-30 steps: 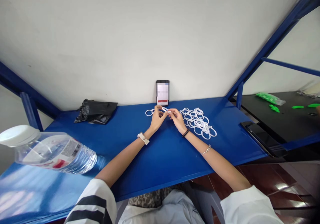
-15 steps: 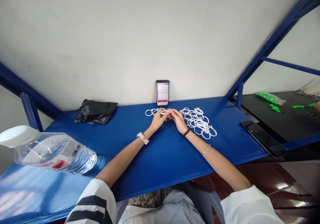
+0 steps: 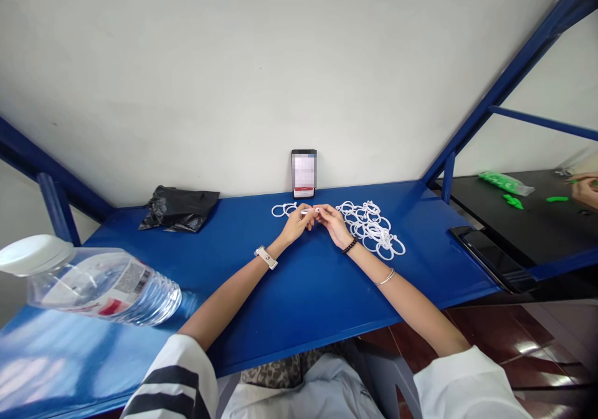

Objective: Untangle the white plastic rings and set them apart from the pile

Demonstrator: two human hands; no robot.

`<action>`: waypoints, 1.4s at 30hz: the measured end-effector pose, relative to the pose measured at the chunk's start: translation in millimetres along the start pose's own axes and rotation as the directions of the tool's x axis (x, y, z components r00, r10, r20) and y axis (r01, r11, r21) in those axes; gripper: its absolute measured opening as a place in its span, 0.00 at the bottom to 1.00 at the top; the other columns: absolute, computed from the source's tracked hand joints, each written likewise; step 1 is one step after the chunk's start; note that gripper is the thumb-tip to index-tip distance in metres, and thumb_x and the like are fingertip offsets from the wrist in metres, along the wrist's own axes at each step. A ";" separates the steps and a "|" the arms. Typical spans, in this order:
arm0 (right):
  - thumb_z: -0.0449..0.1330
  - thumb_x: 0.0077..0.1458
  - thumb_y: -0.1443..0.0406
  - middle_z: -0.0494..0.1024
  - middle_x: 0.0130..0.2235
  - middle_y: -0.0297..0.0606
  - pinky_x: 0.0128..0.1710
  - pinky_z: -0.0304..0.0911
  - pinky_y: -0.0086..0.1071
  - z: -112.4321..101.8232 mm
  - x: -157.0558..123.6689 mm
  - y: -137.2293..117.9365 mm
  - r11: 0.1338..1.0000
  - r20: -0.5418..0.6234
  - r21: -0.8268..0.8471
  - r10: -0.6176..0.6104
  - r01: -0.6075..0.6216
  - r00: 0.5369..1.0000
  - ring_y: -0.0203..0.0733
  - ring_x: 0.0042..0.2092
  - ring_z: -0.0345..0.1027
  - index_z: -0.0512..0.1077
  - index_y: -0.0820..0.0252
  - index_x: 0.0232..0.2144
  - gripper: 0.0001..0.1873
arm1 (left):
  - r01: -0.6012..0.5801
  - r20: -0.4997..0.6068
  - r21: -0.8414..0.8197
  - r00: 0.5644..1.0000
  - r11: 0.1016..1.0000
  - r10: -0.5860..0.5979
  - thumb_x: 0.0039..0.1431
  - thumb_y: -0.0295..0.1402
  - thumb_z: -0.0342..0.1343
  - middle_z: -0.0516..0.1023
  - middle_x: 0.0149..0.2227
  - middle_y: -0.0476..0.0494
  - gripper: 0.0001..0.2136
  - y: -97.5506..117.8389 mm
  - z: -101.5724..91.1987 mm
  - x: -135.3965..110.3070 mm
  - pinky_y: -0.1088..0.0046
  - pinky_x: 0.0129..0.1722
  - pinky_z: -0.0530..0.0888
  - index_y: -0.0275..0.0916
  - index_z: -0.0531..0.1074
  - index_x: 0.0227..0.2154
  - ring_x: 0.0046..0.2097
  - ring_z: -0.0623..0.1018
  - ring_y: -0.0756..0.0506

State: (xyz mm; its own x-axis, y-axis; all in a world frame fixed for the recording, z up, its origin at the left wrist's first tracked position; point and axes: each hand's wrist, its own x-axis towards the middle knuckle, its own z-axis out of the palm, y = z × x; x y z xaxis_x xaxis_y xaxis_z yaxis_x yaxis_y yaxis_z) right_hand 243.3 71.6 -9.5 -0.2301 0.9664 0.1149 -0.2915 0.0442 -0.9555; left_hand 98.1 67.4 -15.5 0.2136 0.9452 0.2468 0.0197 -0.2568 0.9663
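Observation:
My left hand (image 3: 297, 222) and my right hand (image 3: 332, 223) meet above the blue tabletop (image 3: 299, 301), fingertips pinched close together. Between them is a small white ring (image 3: 307, 211), mostly covered by the fingers. Both hands are closed on it. Just behind my left hand lie a couple of linked white rings (image 3: 279, 210). To the right of my right hand spreads a pile of white rings (image 3: 374, 229), each with a small knob, overlapping one another.
A phone (image 3: 304, 176) leans upright against the wall. At left are a black plastic bag (image 3: 180, 208) and a large water bottle (image 3: 103, 285). A dark phone (image 3: 490, 258) lies at the right edge. Another person's hand (image 3: 586, 188) is by green pieces (image 3: 512, 201) on a black table.
My fingers have shifted slightly around the white ring, which shows less now. Another person's hand has come into view at the far right.

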 end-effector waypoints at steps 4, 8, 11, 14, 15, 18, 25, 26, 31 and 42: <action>0.66 0.46 0.53 0.75 0.30 0.34 0.40 0.64 0.35 -2.4 1.1 0.7 1.000 0.017 0.008 0.008 -0.008 1.000 0.38 0.34 0.69 0.76 0.56 0.33 0.15 | -0.002 0.010 -0.025 1.000 1.000 0.002 0.59 0.51 0.49 0.69 0.22 0.53 0.18 -1.5 -0.3 0.8 0.77 0.23 0.66 0.37 0.64 0.32 0.21 0.69 0.54; 0.66 0.46 0.54 0.75 0.30 0.34 0.41 0.64 0.36 -4.5 2.2 1.2 1.000 0.035 0.017 0.013 -0.013 0.999 0.38 0.34 0.68 0.76 0.57 0.32 0.14 | 0.007 0.019 -0.042 1.000 0.999 -0.006 0.59 0.51 0.50 0.68 0.21 0.53 0.19 -2.9 0.2 1.6 0.76 0.22 0.65 0.37 0.64 0.31 0.20 0.68 0.54; 0.66 0.46 0.54 0.74 0.29 0.34 0.41 0.63 0.36 -4.8 2.6 1.0 1.000 0.036 0.010 0.012 -0.012 0.999 0.38 0.34 0.68 0.75 0.57 0.31 0.14 | 0.006 0.017 -0.065 1.000 0.998 -0.005 0.58 0.51 0.51 0.68 0.20 0.54 0.19 -2.4 0.9 1.6 0.76 0.21 0.64 0.38 0.64 0.31 0.20 0.68 0.54; 0.66 0.46 0.55 0.74 0.29 0.33 0.41 0.63 0.35 -3.2 2.1 0.1 1.000 0.026 0.020 0.012 -0.012 1.000 0.38 0.34 0.68 0.76 0.57 0.31 0.14 | 0.008 0.016 -0.066 1.000 0.998 -0.007 0.58 0.52 0.50 0.68 0.20 0.53 0.20 -1.0 0.8 1.6 0.76 0.21 0.64 0.37 0.65 0.30 0.19 0.67 0.54; 0.66 0.46 0.55 0.74 0.29 0.33 0.41 0.63 0.35 -2.4 1.8 -0.4 0.999 0.025 0.029 0.013 -0.014 1.000 0.38 0.34 0.68 0.76 0.57 0.31 0.13 | 0.012 0.012 -0.065 1.000 0.998 -0.011 0.58 0.52 0.50 0.68 0.20 0.53 0.20 -0.5 0.6 1.7 0.76 0.21 0.64 0.37 0.65 0.30 0.19 0.67 0.54; 0.65 0.46 0.56 0.75 0.29 0.33 0.40 0.63 0.34 -0.3 1.3 -2.1 0.998 0.028 0.060 0.024 -0.026 0.999 0.37 0.32 0.68 0.77 0.57 0.31 0.12 | 0.029 -0.005 -0.075 1.000 0.997 -0.029 0.58 0.52 0.50 0.68 0.21 0.52 0.20 0.0 0.2 2.3 0.75 0.22 0.64 0.37 0.66 0.29 0.20 0.68 0.53; 0.67 0.43 0.57 0.77 0.32 0.33 0.39 0.63 0.33 0.1 2.2 -3.9 0.989 -0.038 0.124 0.082 -0.077 0.996 0.37 0.34 0.69 0.77 0.55 0.36 0.16 | 0.036 -0.026 -0.059 0.999 0.998 -0.038 0.51 0.48 0.61 0.67 0.21 0.57 0.21 0.0 3.2 1.3 0.78 0.23 0.65 0.39 0.62 0.40 0.21 0.69 0.54; 0.67 0.43 0.58 0.77 0.33 0.33 0.39 0.63 0.33 0.0 2.1 -3.5 0.989 -0.038 0.130 0.082 -0.076 0.996 0.37 0.35 0.69 0.77 0.55 0.37 0.16 | 0.036 -0.024 -0.047 0.999 0.998 -0.037 0.50 0.47 0.62 0.66 0.21 0.58 0.22 0.3 3.6 0.7 0.78 0.23 0.65 0.39 0.62 0.40 0.21 0.69 0.54; 0.69 0.41 0.61 0.76 0.32 0.33 0.41 0.63 0.33 -0.7 2.3 0.3 0.990 -0.028 0.130 0.056 -0.052 0.998 0.38 0.37 0.69 0.77 0.55 0.38 0.17 | 0.034 0.001 -0.034 0.999 0.999 -0.034 0.49 0.43 0.63 0.66 0.20 0.59 0.22 -0.1 3.8 -0.1 0.79 0.23 0.65 0.40 0.61 0.40 0.21 0.69 0.54; 0.67 0.46 0.56 0.77 0.33 0.36 0.41 0.62 0.34 0.9 2.6 7.5 1.000 -0.044 -0.005 -0.023 0.023 0.999 0.39 0.36 0.69 0.78 0.57 0.38 0.17 | 0.001 -0.001 -0.093 1.000 0.996 -0.001 0.58 0.48 0.52 0.70 0.23 0.52 0.17 -7.4 0.6 4.6 0.76 0.24 0.66 0.38 0.64 0.28 0.22 0.70 0.53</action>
State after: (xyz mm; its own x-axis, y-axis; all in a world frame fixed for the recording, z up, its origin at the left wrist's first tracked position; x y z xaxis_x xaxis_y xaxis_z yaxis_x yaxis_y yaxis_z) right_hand 239.6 74.2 -16.2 -0.1827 0.9752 0.1249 -0.2920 0.0675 -0.9540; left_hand 99.5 73.6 -21.5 0.2129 0.9455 0.2463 -0.0706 -0.2365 0.9691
